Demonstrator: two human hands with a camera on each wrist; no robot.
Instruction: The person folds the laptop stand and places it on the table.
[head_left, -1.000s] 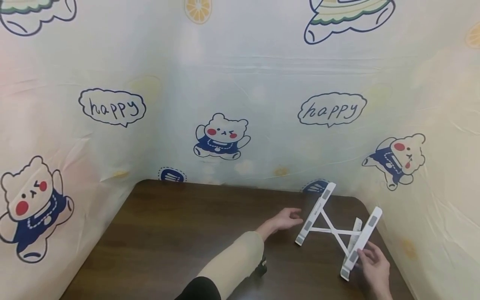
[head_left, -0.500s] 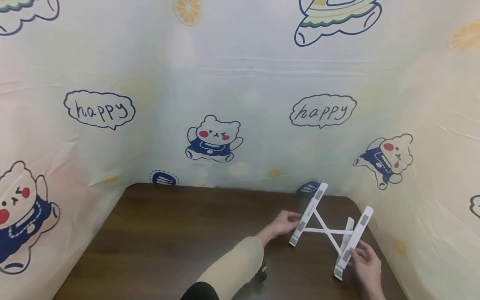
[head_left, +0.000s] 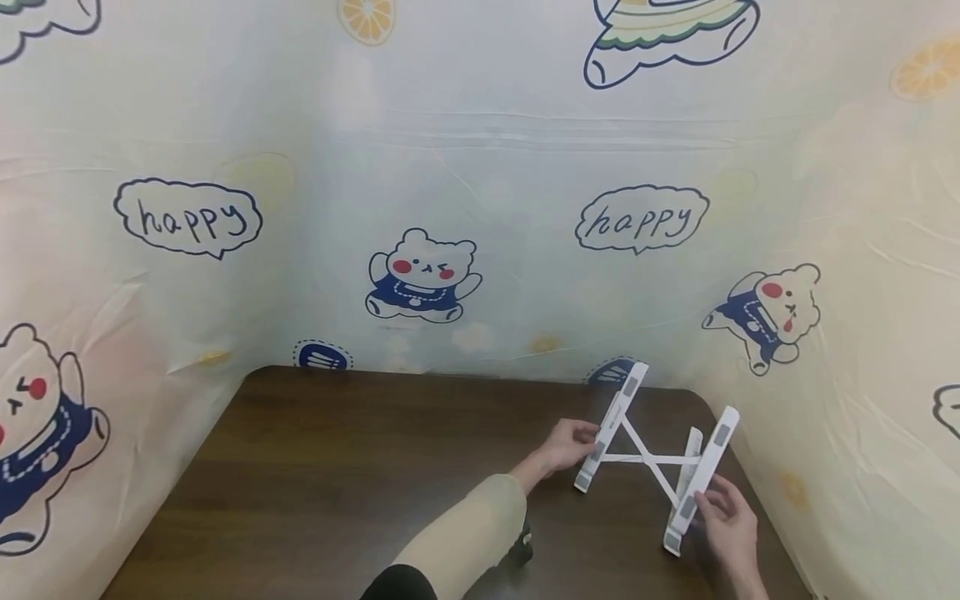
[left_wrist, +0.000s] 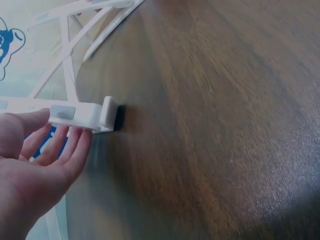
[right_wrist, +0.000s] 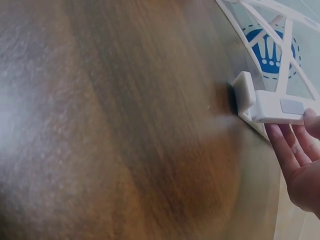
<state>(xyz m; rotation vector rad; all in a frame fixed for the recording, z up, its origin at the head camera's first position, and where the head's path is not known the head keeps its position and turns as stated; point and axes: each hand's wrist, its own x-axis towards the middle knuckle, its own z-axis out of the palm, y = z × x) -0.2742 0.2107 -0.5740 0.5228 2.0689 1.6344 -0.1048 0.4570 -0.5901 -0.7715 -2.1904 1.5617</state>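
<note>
A white folding laptop stand is unfolded at the right side of the table, its two sloping rails joined by crossed bars. Grey pads line the rails, and each has a small lip at its low front end. My left hand pinches the left rail; in the left wrist view the thumb lies on top beside a grey pad and the fingers reach under the rail. On the other side, my right hand grips the right rail the same way near its front end, as the right wrist view shows.
The stand is on a dark brown wooden table with rounded far corners. Behind and on both sides hangs a pale curtain printed with bears and "happy" bubbles. A small dark object shows beside the left sleeve.
My left hand has closed in from beside the left rail and now holds it. My right hand keeps its hold on the right rail. The head view has shifted slightly.
</note>
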